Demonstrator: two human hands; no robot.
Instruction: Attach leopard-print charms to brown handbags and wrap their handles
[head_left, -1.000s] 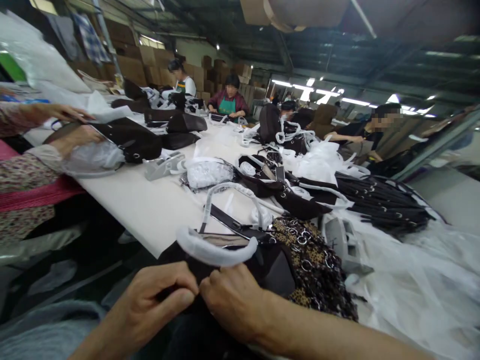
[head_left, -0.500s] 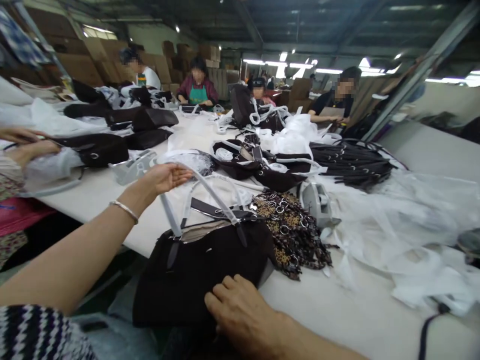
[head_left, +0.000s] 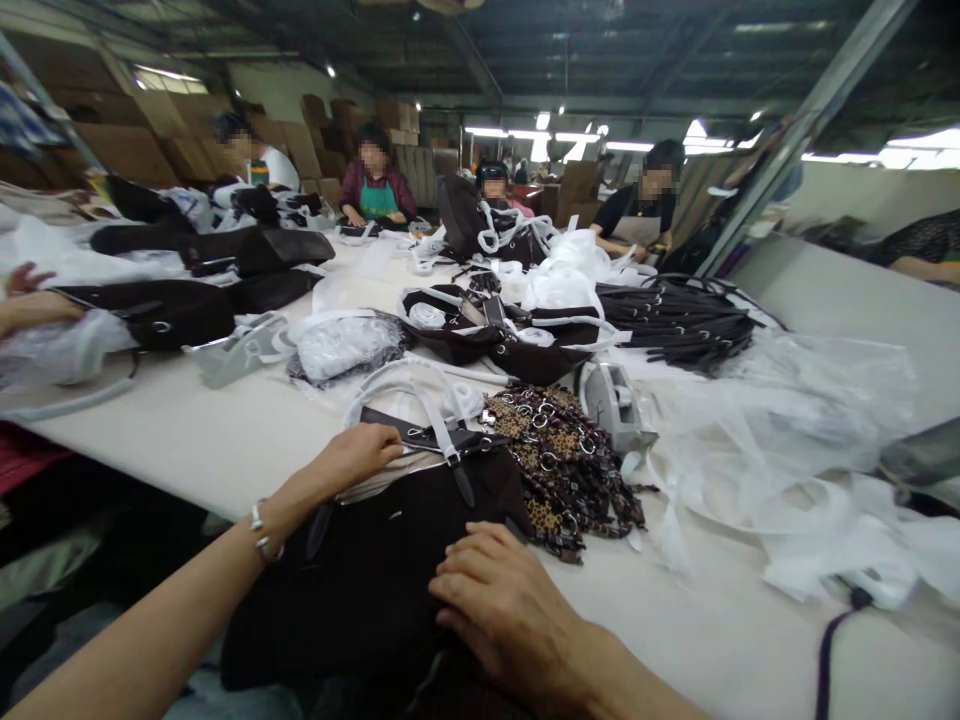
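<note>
"What has just changed?"

"My left hand (head_left: 360, 453) is down from the raised white-wrapped handle (head_left: 437, 418), and sits at twelve o'clock on the dark bag (head_left: 352, 575), right by its mouth"

"And its fingers?"

"Curled in close together, like a loose fist; I cannot tell whether they pinch the rim or the strap, since the hand itself hides it"

"What about the right?"

"My right hand (head_left: 502, 600) is at three o'clock on the bag, fingers loosely bent and laid on the cloth, not closed round anything that I can see"

"Where does the bag lie?"

"Around seven o'clock in my view, at the near edge of the table (head_left: 225, 430), with a leopard-print pile with rings (head_left: 562, 470) just beside it at two o'clock"

"So what does that mean?"

"I judge the handle's lift is over: the work is at the mouth, my right hand steadying the front"
</note>
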